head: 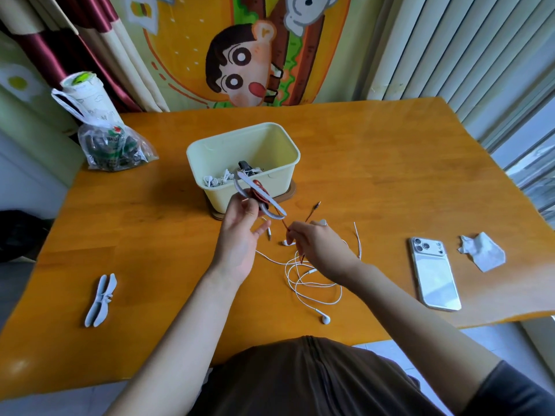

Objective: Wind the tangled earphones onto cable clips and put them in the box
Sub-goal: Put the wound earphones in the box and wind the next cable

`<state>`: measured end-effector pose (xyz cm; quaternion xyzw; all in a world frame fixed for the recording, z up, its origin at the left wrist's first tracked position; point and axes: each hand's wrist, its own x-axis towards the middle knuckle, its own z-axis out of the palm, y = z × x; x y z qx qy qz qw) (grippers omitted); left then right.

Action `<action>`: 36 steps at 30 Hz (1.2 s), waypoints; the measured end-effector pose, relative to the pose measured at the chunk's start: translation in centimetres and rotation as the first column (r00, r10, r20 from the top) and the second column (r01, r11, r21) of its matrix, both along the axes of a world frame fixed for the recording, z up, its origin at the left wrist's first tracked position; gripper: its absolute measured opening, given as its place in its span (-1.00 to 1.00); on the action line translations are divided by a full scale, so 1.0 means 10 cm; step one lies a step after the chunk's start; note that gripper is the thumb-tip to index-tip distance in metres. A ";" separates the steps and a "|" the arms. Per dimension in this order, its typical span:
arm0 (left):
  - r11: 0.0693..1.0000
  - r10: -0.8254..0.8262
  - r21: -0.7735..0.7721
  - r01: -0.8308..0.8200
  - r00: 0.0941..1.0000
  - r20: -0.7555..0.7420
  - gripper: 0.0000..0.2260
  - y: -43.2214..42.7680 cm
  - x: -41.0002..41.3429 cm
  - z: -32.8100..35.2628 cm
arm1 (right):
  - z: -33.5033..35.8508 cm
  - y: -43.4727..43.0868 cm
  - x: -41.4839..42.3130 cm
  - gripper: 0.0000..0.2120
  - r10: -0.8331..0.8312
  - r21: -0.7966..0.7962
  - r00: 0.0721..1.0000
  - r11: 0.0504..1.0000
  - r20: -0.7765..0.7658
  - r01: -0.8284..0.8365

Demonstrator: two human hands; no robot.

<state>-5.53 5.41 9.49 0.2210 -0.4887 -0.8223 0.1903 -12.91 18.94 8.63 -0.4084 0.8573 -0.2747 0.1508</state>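
My left hand (pixel 240 232) holds a grey cable clip (pixel 259 195) up in front of the cream box (pixel 210 151), with dark red earphone cable wound round its middle. My right hand (pixel 318 244) pinches the loose end of that red cable (pixel 285 226), whose jack plug (pixel 316 205) sticks out above the table. White earphones (pixel 312 283) lie in a loose tangle under my right hand. Inside the box are several wound white earphones (pixel 217 178). A spare grey clip (pixel 100 300) lies at the table's left.
A white phone (pixel 434 274) lies face down to the right, with a crumpled tissue (pixel 482 250) beyond it. A plastic bag (pixel 111 145) with a paper cup stands at the far left corner. The box sits on a brown wooden coaster (pixel 288 193).
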 end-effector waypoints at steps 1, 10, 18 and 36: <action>0.999 0.037 0.007 -0.037 0.999 0.019 -0.83 0.01 0.00 -0.02 | 0.00 -0.01 0.03 -0.76 0.009 -0.006 1.000 1.000 -0.005 -0.009; 0.962 0.238 0.068 -0.263 0.938 0.253 -0.84 -0.12 0.02 -0.15 | 0.02 0.04 0.05 -0.77 0.039 0.058 0.995 0.998 -0.097 -0.034; 0.944 0.329 -0.146 -0.296 0.875 0.355 -0.94 -0.09 0.01 -0.28 | 0.05 0.00 0.11 -0.78 0.154 0.070 0.975 0.987 -0.161 -0.145; 0.586 -0.534 -0.498 0.639 0.767 0.356 -0.85 -0.06 0.15 -0.21 | 0.20 0.20 -0.29 -0.82 0.099 0.164 0.937 0.985 -0.336 -0.046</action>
